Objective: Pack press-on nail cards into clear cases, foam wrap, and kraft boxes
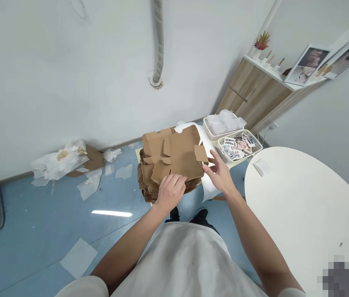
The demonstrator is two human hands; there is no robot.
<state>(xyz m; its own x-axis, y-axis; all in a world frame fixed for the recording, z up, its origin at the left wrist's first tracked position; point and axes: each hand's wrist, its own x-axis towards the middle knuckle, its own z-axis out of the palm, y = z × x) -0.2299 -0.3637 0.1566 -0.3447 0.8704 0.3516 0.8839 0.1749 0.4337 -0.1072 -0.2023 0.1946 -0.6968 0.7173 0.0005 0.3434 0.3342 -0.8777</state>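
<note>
A stack of flat, unfolded brown cardboard boxes lies low in front of me. Its top box has cut slots and several side flaps, one of them a small flap raised at the right. My left hand rests at the near edge of this box, fingers together and bent over the cardboard. At the right edge is my right hand, its thumb and fingers spread around the corner by the small flap. The thumb looks to touch the cardboard; the undersides of the fingers are hidden.
Right of the stack stand a white basket of clear plastic packs and another basket of printed cards. A round white table is close on my right. Plastic scraps and an opened carton lie on the blue floor leftward.
</note>
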